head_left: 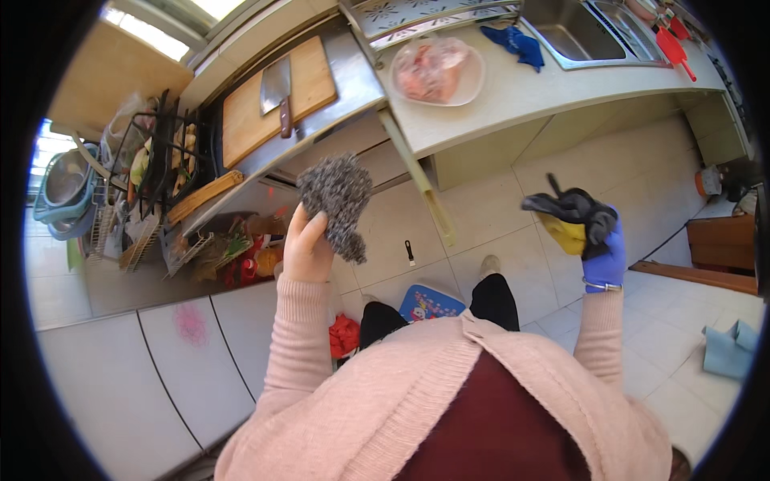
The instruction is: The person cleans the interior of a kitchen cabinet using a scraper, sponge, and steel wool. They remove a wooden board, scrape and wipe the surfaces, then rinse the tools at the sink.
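Observation:
My bare left hand (310,246) grips a matted grey scouring pad (340,198), which looks like steel wool. On my right hand (604,255) is a blue-purple glove, and it holds a bunched black glove or cloth (574,210) with a yellow piece (562,233) under it. Both hands are raised apart in front of me, above the floor. Beyond them a cleaver (277,90) lies on a wooden cutting board (240,126). A white bowl (477,78) on the counter holds raw meat in a clear plastic bag (430,69).
A steel sink (577,30) is at the upper right, with a blue cloth (517,45) and a red scoop (674,48) near it. Wire racks (138,246) stand at the left. A narrow yellowish board (421,180) juts out below the counter. A small black-handled tool (409,249) lies on the floor.

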